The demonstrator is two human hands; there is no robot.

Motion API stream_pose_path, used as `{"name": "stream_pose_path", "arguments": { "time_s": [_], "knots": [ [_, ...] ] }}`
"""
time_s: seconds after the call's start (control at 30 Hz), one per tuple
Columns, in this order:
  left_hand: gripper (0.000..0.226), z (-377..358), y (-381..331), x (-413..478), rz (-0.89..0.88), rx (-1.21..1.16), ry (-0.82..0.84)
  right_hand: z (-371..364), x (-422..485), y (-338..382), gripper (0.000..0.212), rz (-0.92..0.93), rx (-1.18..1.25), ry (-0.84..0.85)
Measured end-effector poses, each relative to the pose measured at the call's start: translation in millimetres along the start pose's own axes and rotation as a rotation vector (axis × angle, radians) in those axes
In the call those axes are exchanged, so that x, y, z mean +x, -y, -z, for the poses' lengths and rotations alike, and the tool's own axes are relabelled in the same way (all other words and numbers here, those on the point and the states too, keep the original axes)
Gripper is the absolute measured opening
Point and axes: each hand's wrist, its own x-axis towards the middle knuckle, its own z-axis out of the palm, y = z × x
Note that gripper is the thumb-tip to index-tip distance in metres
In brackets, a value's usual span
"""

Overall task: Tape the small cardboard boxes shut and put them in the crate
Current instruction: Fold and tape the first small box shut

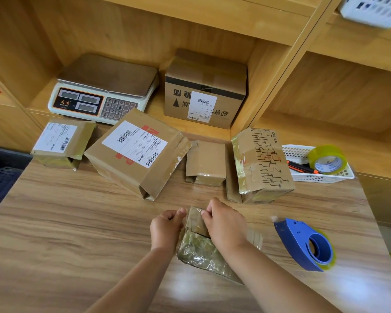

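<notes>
A small cardboard box [199, 247] wrapped in wrinkled clear tape lies on the wooden table [77, 233] in front of me. My left hand [166, 229] grips its left side and my right hand [226, 224] pinches its far flap, both closed on it. A blue tape dispenser [305, 242] stands to the right, apart from my hands. Further back lie several other cardboard boxes: a small labelled one [62, 144], a larger labelled one [137, 152], a small plain one [205, 163] and a printed one [261, 164]. A dark crate [0, 175] shows at the left edge.
A weighing scale [104, 89] and a taped box [204, 89] sit in the wooden shelf behind. A white basket [314, 177] at the right holds a tape roll [326, 159] and pens. Another white basket [373, 10] is on the upper shelf.
</notes>
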Motion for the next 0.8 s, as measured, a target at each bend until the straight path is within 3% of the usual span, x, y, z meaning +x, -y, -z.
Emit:
{"name": "stream_pose_path", "arguments": {
  "time_s": [0.1, 0.2, 0.27, 0.47, 0.63, 0.8],
  "knots": [
    [0.027, -2.5, 3.0, -1.4, 0.001, 0.014, 0.005, -3.1, 1.1, -2.0, 0.019, 0.055, -0.028, -0.079],
    [0.024, -3.0, 4.6, -1.0, -0.021, 0.023, 0.010, -7.8, 1.4, -3.2, 0.033, 0.111, -0.033, -0.187],
    [0.024, -2.8, 5.0, -0.4, -0.043, 0.047, 0.018, -10.6, 1.7, -6.0, 0.031, 0.083, 0.061, -0.186],
    [0.016, -3.2, 8.2, -0.7, -0.052, 0.093, 0.024, -15.7, 1.3, -14.7, 0.021, -0.066, 0.263, 0.005],
    [0.009, 3.5, 14.8, 3.8, -0.008, 0.180, 0.078, -16.0, 4.2, -19.9, 0.020, -0.054, 0.262, 0.081],
    [0.023, 10.1, -10.3, -19.4, 0.081, -0.170, 0.174, -13.2, 2.6, -20.3, 0.032, 0.003, 0.160, 0.142]
  ]
}}
